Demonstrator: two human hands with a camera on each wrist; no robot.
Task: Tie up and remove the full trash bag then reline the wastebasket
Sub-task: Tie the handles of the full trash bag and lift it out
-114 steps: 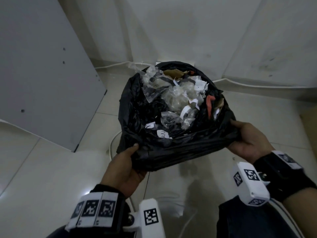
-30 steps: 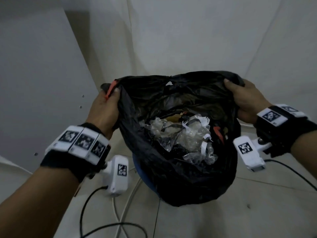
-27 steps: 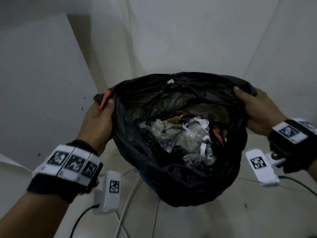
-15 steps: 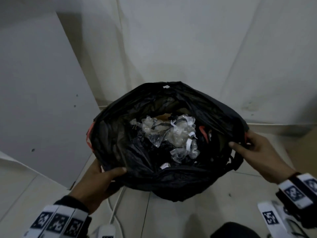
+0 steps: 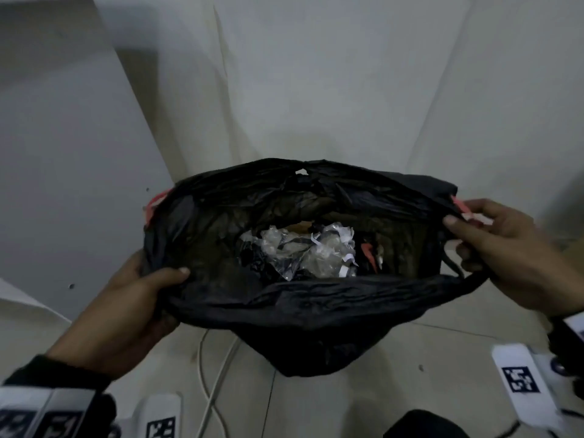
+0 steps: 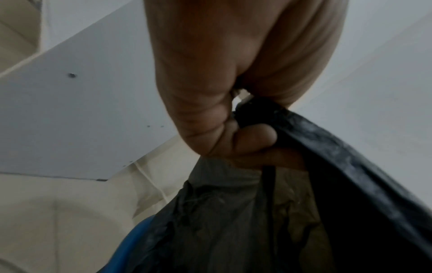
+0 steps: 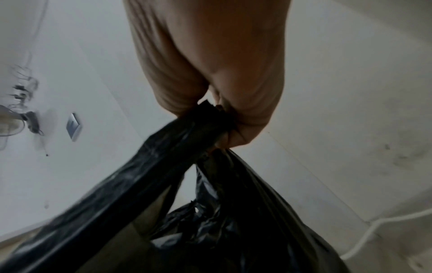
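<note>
While the black trash bag (image 5: 303, 314) hangs clear of the tiled floor (image 5: 410, 390), both hands hold its rim and its mouth stands wide open. At 9 o'clock in the head view a grey panel (image 5: 63, 172) leans against the wall. At 8 o'clock the left hand (image 5: 126, 311) grips the near-left rim: the thumb lies over the top of the film and the fingers are curled beneath it. The left wrist view confirms this grip (image 6: 245, 129), clamped on gathered black plastic, with a blue edge (image 6: 138, 238) visible below the bag; whether this is the wastebasket cannot be told. A red drawstring tab (image 5: 155, 203) shows at the bag's 10 o'clock corner, free of the left hand. At the centre the bag holds crumpled clear plastic and paper scraps (image 5: 316, 251), with a red scrap (image 5: 368, 252) just to their right. Two white cables (image 5: 215, 374) run across the floor at 6 o'clock, under the bag. At 3 o'clock the right hand (image 5: 508, 254) grips the right rim, fingers curled round the film beside a second red tab (image 5: 458, 203). The right wrist view shows this grip (image 7: 222, 125) clamped on a bunched strip of the bag. A white cable (image 7: 385, 227) lies along the wall base at 4 o'clock in that view.
</note>
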